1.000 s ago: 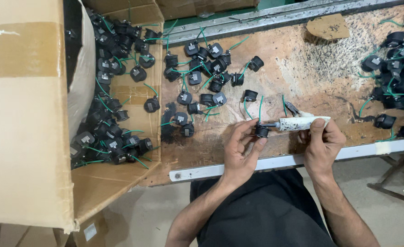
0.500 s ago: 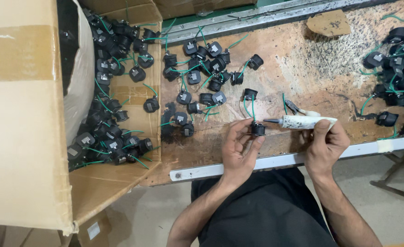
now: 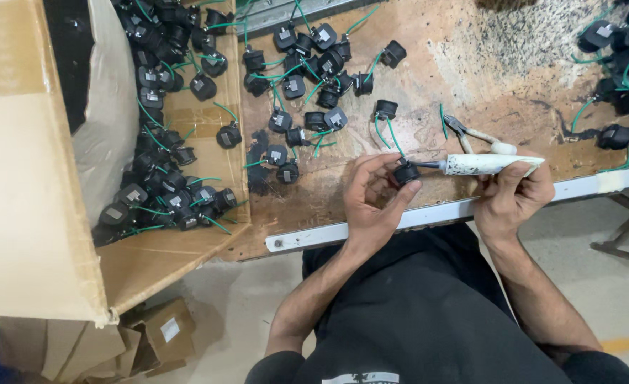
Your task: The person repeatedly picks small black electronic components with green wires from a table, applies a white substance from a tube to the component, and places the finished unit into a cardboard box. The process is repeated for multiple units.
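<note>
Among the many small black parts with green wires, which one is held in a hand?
The black part pinched in the left hand, at the tip of the white tool in the right hand. All others lie loose.

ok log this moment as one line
left hand: holds black socket | right hand: holds white soldering iron, tip at socket | pliers on bench

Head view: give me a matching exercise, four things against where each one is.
Things:
1. black socket
2. white-handled tool
3. small pliers
4. cardboard flap

Places:
A. lying on the bench beyond the right hand
B. in the left hand
C. under a heap of wired parts, at left
D. in the right hand

Pairs: 1-B, 2-D, 3-A, 4-C
</note>
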Available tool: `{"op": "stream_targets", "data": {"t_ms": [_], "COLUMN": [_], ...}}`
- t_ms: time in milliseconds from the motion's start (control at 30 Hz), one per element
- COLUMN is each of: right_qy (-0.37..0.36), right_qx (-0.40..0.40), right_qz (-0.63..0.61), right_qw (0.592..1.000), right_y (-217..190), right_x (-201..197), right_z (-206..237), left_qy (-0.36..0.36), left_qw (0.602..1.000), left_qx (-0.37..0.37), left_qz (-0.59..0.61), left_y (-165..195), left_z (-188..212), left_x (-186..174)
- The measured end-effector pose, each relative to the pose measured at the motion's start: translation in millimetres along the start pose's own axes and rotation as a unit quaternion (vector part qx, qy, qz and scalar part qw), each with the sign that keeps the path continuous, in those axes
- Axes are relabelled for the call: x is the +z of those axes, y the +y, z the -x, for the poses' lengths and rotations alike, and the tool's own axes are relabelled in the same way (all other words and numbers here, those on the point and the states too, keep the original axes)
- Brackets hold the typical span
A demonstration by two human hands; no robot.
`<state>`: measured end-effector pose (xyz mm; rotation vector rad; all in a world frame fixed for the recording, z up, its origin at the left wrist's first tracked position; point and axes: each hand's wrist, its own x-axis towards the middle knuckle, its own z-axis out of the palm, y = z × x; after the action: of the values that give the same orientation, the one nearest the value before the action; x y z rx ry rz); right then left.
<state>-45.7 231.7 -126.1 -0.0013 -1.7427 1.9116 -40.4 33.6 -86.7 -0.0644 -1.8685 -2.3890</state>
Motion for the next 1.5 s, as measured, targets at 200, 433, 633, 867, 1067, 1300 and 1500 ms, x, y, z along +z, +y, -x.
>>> {"op": "stream_targets", "data": {"t_ms": [200,433,633,867,1067,1300,1500], "right_qy": [-0.004,-0.009,-0.014,-0.013,-0.015,-0.039,-0.018], "right_qx": [-0.002,0.015,0.019,0.018,0.020,0.014,0.039], "right_qz": [0.015,0.017,0.035,0.041,0.057,0.063,0.052], "right_qw": [1.000,1.000,0.999,0.999,0.998,0.997,0.998], "right_y": [-2,-9,-11,-10,-12,-16,-15], "right_x": [5,11,11,10,11,12,10], "right_z": [-2,-6,-8,-8,-8,-10,-8], "left_qy": [0.001,-0.001,-0.009,-0.010,-0.011,-0.015,-0.017], "left_qw": [1.000,1.000,0.999,0.999,0.999,0.999,0.999], "left_qx": [0.022,0.031,0.035,0.030,0.037,0.032,0.039], "left_qz": [-0.016,-0.005,-0.007,-0.009,-0.009,-0.002,-0.009], "left_y": [1,1,0,1,0,1,1], "left_z": [-4,-6,-6,-5,-6,-6,-6], "left_x": [-2,-2,-3,-3,-3,-4,-4]}}
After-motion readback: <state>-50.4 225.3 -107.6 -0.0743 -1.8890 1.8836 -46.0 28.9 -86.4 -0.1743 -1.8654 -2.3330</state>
